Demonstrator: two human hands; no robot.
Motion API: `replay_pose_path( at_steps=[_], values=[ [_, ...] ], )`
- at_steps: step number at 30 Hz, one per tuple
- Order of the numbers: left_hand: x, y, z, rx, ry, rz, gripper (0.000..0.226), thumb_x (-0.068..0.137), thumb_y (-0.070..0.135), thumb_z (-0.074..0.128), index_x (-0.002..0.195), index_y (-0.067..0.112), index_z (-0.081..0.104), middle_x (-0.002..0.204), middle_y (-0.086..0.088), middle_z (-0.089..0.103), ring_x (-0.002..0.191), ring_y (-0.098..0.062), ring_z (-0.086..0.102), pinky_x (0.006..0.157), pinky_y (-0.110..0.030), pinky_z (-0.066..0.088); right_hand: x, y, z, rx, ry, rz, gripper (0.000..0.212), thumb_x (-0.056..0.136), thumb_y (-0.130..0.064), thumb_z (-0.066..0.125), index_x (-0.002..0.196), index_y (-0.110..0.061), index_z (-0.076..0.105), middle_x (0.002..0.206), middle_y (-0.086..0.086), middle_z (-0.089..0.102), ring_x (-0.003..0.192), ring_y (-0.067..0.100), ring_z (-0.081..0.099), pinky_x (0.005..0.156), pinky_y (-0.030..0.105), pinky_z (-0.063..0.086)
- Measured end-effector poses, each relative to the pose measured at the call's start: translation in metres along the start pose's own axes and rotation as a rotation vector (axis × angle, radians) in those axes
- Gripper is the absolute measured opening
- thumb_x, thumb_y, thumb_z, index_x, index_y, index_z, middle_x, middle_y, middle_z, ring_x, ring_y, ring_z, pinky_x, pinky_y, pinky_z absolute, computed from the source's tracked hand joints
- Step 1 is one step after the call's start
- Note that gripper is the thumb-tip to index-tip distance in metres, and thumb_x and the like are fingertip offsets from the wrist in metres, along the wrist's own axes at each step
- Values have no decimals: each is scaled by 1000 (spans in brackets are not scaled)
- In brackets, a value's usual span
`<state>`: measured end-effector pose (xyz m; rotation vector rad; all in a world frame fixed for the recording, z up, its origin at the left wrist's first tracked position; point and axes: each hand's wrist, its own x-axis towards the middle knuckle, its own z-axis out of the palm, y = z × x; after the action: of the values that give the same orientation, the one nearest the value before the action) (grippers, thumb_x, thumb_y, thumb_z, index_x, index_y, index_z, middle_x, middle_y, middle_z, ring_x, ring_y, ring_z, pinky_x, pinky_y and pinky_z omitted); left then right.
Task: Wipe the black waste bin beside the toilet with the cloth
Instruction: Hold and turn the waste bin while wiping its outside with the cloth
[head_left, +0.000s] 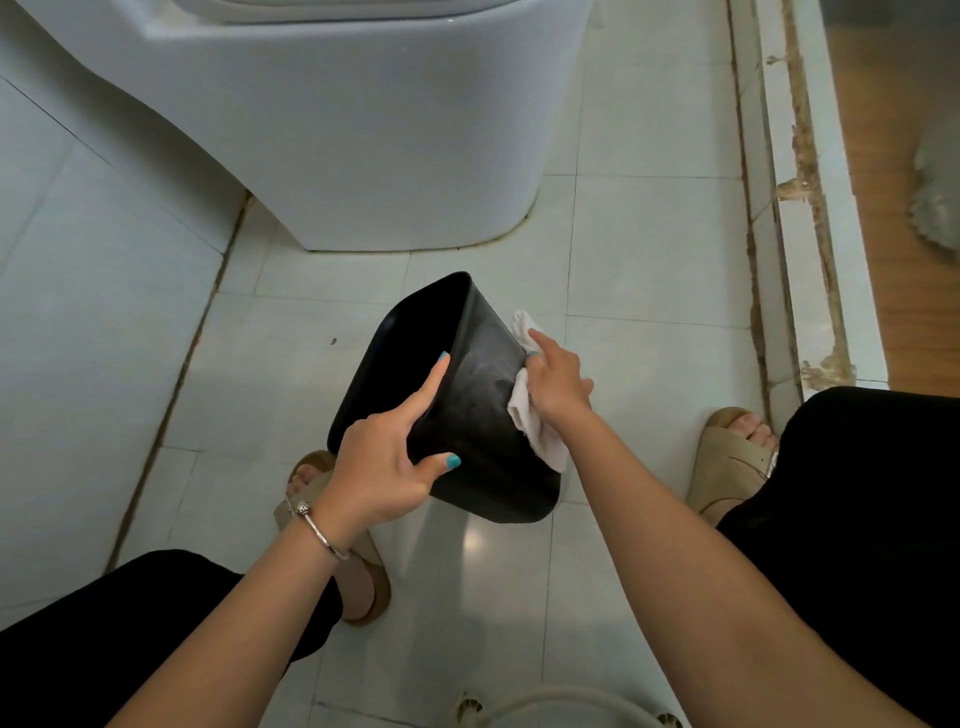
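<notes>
The black waste bin (467, 410) is lifted off the floor and tipped, its open mouth facing up and to the left. My left hand (384, 462) grips the near rim, thumb on the outer wall and fingers inside. My right hand (556, 384) presses a white cloth (530, 415) against the bin's right outer side. The cloth hangs down below my palm, and a corner of it sticks out above my fingers.
The white toilet (363, 130) stands just beyond the bin. A tiled wall (78, 291) runs along the left. A raised threshold (800, 208) borders the floor on the right. My sandalled feet (732, 457) rest on the pale tiles. A round white object (561, 709) sits at the bottom edge.
</notes>
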<state>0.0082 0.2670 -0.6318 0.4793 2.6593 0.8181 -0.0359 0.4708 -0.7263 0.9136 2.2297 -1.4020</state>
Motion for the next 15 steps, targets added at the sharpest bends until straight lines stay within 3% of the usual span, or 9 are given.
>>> replay_pose_path(
  at_steps=[2,3,6,9,15],
  values=[
    [0,3,3,42,0,38,103,78,33,76,142,57,-1,58,0,59,43,-10,46,48,-27,50,-5,3,1,11,33,13,46,97,-33,26,138,-50,39,149,-6,36,125,32,35,104,45,27],
    [0,5,4,42,1,42,103,78,33,76,142,56,-1,63,-1,62,44,-8,46,47,-24,48,-9,3,2,22,48,14,46,97,-33,27,139,-51,38,149,-6,35,124,32,34,104,46,29],
    [5,10,3,-22,6,21,104,78,30,75,141,58,-2,101,-12,69,61,-11,58,69,-36,57,-25,-7,3,20,69,-32,47,98,-33,29,141,-51,30,150,-6,31,126,32,33,104,49,31],
    [12,16,3,0,7,21,104,77,30,76,142,56,-2,107,-13,68,86,-32,65,78,-44,55,-46,-18,3,-15,71,-137,50,99,-35,28,146,-49,21,154,-6,26,128,33,32,105,49,30],
    [17,18,2,31,-6,14,94,81,29,65,142,52,-3,71,-2,66,52,-16,56,57,-46,50,-89,-33,0,2,22,-341,53,96,-37,33,146,-50,21,154,-7,23,125,32,30,96,40,29]
  ],
)
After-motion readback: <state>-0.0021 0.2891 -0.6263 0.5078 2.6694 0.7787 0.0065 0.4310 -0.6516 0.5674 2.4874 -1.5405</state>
